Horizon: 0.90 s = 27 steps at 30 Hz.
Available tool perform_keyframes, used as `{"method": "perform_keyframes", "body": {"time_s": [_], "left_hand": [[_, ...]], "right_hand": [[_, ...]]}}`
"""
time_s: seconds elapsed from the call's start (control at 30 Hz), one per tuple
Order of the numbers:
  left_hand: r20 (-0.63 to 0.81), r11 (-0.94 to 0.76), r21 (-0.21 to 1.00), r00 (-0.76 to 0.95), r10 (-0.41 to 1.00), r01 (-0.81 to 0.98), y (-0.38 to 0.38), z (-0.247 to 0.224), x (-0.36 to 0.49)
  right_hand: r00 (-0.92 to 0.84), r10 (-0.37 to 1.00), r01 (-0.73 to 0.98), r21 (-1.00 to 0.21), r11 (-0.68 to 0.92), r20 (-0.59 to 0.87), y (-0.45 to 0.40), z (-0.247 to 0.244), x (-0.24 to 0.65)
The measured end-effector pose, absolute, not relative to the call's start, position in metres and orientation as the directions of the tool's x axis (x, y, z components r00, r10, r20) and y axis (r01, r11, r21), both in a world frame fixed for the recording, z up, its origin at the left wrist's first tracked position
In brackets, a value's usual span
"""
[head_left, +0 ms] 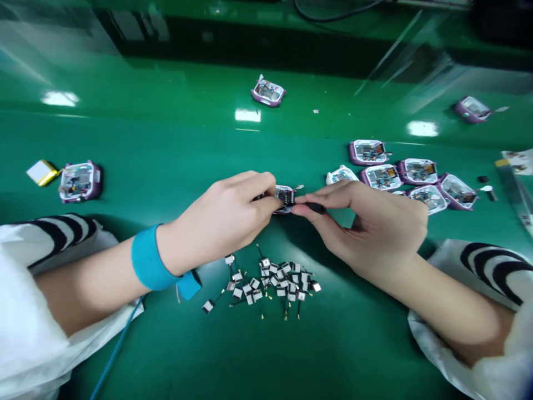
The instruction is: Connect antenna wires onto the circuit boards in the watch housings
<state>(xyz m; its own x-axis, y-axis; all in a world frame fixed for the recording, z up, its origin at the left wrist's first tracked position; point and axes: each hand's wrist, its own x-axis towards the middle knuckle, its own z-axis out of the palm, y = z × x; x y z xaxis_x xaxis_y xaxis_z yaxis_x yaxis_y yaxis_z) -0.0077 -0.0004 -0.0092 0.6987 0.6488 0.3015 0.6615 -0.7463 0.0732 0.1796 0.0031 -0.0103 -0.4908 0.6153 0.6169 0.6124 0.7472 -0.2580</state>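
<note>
Since both forearms reach inward from white sleeves (54,239) banded with black stripes, the work is kept close in front of the body, above a glossy green counter (333,355). A blue wrist strap (150,261) is worn on the left wrist, and a thin blue cord (114,353) is seen running toward the lower edge, probably so that the wearer is grounded around electronics. Just beyond the wrists, a loose heap of small white square modules with fine black leads (270,286) is laid out within easy reach of both hands. Above it, a small purple-and-white device housing (284,199) is gripped by the left hand (220,216), whose closed fingers (266,194) pinch its edge, apparently to steady it with its exposed circuit board facing up. A slim black tool (316,208) is pinched by the closed fingers (306,201) of the right hand (366,228), its tip held at the housing, though contact cannot be confirmed. Farther left, a flat gold-and-white battery pack (41,172) is left beside a similar open housing (80,181). Farther right, a cluster of open purple housings (416,178) is gathered, and two more (268,91) are set apart near the far side.
</note>
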Motion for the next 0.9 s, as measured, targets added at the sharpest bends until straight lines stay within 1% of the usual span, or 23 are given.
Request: {"method": "perform_keyframes", "body": {"time_s": [0.23, 0.37, 0.6, 0.77, 0.9], "left_hand": [[0.328, -0.77, 0.032, 0.721, 0.611, 0.638, -0.0009, -0.0115, -0.0086], [0.325, -0.768, 0.023, 0.722, 0.612, 0.64, -0.0016, -0.012, -0.0093], [0.3, -0.758, 0.019, 0.72, 0.627, 0.652, -0.0012, -0.0127, -0.0085], [0.27, -0.744, 0.053, 0.708, 0.653, 0.666, -0.001, -0.0126, -0.0081], [0.256, -0.735, 0.088, 0.697, 0.669, 0.673, -0.0003, -0.0135, -0.0083]], "right_hand": [[-0.469, 0.619, 0.528, -0.362, 0.768, 0.63, 0.0035, -0.0169, 0.1782], [-0.471, 0.658, 0.518, -0.42, 0.745, 0.587, 0.0062, -0.0146, 0.1765], [-0.48, 0.722, 0.589, -0.426, 0.687, 0.499, 0.0104, -0.0073, 0.1709], [-0.488, 0.713, 0.575, -0.428, 0.697, 0.504, 0.0113, -0.0083, 0.1703], [-0.479, 0.706, 0.546, -0.453, 0.705, 0.521, 0.0114, -0.0108, 0.1708]]}}
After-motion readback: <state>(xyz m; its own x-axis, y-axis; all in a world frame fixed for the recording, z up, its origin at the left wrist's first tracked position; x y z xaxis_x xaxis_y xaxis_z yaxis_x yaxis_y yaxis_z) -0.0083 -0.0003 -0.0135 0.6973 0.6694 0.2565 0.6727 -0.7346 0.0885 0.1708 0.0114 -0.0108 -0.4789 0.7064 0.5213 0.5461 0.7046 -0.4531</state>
